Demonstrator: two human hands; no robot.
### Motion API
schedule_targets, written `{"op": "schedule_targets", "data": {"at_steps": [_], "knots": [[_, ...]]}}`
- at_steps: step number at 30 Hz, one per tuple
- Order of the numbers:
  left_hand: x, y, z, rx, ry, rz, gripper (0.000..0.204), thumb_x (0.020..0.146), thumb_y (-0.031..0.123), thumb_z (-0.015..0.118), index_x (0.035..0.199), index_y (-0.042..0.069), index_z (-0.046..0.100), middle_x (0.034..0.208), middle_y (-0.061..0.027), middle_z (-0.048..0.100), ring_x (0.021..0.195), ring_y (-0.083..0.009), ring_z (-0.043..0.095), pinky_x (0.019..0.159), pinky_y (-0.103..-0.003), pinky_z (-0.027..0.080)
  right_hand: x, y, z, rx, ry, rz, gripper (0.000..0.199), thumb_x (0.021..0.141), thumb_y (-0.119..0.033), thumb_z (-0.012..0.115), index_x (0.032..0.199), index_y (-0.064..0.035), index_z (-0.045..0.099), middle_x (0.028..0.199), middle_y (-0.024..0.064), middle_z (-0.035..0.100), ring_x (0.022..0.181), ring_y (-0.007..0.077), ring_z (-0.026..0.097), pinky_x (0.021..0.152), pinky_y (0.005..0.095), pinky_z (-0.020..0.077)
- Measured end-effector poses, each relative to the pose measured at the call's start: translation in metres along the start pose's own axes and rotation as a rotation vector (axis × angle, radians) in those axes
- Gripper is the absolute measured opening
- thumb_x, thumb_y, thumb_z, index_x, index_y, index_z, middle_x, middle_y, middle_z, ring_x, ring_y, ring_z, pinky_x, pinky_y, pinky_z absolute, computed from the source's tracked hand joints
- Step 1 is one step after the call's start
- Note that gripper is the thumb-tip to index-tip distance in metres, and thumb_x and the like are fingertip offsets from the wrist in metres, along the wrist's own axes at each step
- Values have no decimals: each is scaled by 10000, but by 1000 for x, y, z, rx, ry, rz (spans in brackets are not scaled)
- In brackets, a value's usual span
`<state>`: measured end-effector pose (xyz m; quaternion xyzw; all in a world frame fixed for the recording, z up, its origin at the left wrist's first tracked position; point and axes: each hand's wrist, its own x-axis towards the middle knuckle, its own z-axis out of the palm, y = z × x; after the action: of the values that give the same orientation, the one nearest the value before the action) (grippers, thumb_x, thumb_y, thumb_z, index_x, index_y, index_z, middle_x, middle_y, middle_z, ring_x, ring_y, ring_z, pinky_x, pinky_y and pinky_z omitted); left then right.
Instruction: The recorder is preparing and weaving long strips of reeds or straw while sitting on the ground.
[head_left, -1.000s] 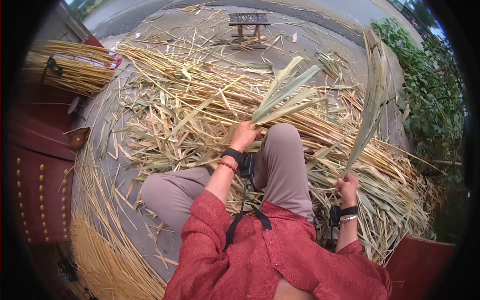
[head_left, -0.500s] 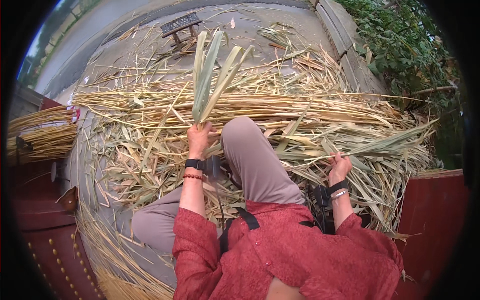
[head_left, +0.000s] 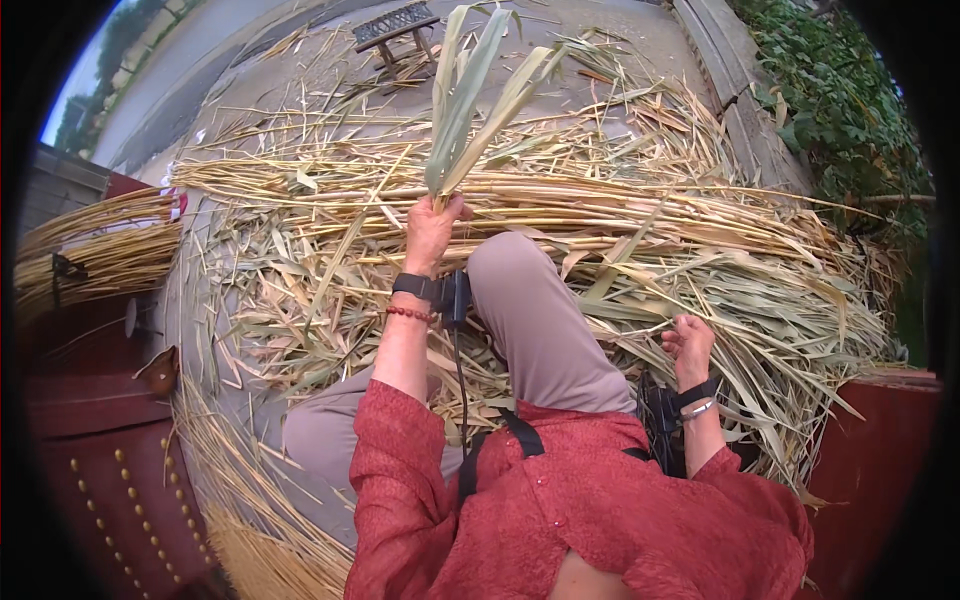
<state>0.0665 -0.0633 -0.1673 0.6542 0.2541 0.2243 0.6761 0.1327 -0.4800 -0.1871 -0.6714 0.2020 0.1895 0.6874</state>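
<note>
My left hand (head_left: 432, 232) is closed round the lower end of a bunch of long, pale green and straw-coloured leaves (head_left: 462, 120). The bunch stands upright and fans out at the top, above a row of long yellow stalks (head_left: 600, 200). At the right, my right hand (head_left: 688, 345) is raised over a thick layer of dry leaves (head_left: 760, 300). Its fingers are curled in, near a pale thin strip, and whether they grip anything is hard to make out.
My bent knee (head_left: 520, 290) rises between the hands. A small bench (head_left: 397, 25) stands at the far side. More stalks (head_left: 110, 240) are bundled at the left, by a dark red studded panel (head_left: 130, 500). A red panel (head_left: 870, 450) stands at the right, below green bushes (head_left: 850, 120).
The long green leaf that my right hand was holding out to the right no longer extends from it. That hand has turned, its fingers curled inward. My left hand still holds its bunch, slightly higher in view.
</note>
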Motion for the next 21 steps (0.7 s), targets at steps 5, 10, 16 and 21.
{"op": "schedule_targets", "data": {"at_steps": [5,10,16,21], "knots": [[9,17,-2,188,11,37,155,800,147,612,875,13,633,665,-41,638,635,-103,591,629,-256,456,3,11,16,-57,-88,61,66,816,-64,515,859,-29,551,690,20,544,534,134,576,442,227,464],[8,88,14,389,-15,262,184,778,136,604,947,72,641,673,-76,640,603,-130,586,577,-268,440,4,10,28,-98,-169,46,113,774,-23,485,860,-16,558,698,33,545,537,134,577,443,226,468],[25,27,-22,525,-135,132,203,755,193,631,935,101,654,728,-128,638,643,-198,616,589,-308,444,7,9,53,-76,-248,48,105,787,-40,492,860,-8,560,698,30,549,531,131,577,446,214,469],[20,15,1,818,-45,146,198,760,239,608,945,185,653,738,-151,622,697,-326,593,620,-391,453,17,7,64,-105,-300,36,96,788,-38,499,847,-4,566,689,42,567,527,127,576,444,206,461]]}}
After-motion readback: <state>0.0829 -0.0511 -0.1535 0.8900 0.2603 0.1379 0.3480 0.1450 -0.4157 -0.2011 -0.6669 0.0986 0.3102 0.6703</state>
